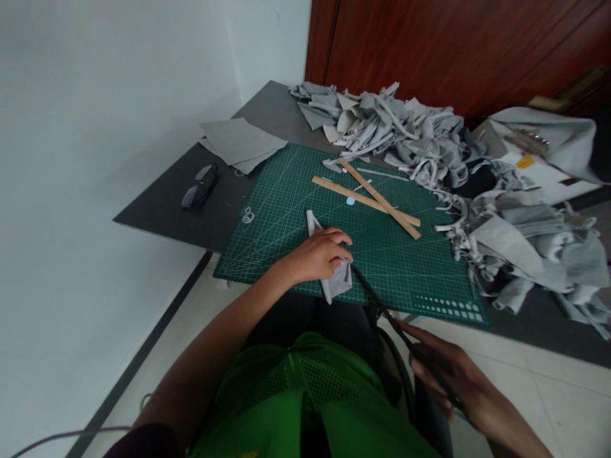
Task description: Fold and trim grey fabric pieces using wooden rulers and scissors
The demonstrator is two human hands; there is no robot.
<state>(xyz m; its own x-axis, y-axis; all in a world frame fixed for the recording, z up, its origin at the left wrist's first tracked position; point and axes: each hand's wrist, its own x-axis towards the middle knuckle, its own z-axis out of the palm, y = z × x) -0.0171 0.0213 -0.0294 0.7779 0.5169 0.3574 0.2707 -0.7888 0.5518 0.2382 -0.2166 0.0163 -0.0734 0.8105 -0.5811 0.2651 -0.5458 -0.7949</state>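
Observation:
A small folded piece of grey fabric [340, 282] lies at the near edge of the green cutting mat [277, 235]. Over it rests my left hand [324, 254], its fingers bent and pressing on the fabric. Long black scissors [394, 324] reach from the lower right, with their tip beside the fabric's right edge. Wrapped round the scissors' handles is my right hand [443, 369], below the mat's front edge.
Two crossed wooden rulers [346, 191] lie on the mat. Grey fabric scraps [405, 127] are heaped behind and to the right, near a white box [539, 172]. Flat grey sheets [241, 143] and dark glasses [200, 187] are on the left.

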